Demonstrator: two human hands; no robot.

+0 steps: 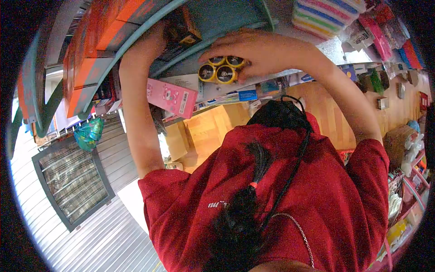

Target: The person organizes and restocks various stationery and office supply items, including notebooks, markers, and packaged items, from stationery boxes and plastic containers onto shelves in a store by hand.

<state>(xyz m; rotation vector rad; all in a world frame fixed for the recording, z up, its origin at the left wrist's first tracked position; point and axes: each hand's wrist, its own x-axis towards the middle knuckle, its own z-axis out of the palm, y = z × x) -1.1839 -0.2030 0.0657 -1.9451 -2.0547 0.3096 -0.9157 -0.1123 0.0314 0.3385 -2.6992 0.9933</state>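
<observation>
In my right hand is a cluster of several short round pieces with yellow rims and dark ends, packed side by side; I cannot make out their exact kind. The fingers curl over them at the front of a grey-blue shelf. My left hand reaches in over the shelf edge beside a dark box. Its fingers are mostly hidden, and whether they grip the box cannot be seen. Below, near the left forearm, a pink box with a bear picture and a barcode label sticks out.
Orange-and-grey boxes stand at the left, behind a curved shelf edge. Striped towels or cloths lie at the top right, with bagged goods beyond. A green bag hangs at the left. Wooden flooring shows below the shelf.
</observation>
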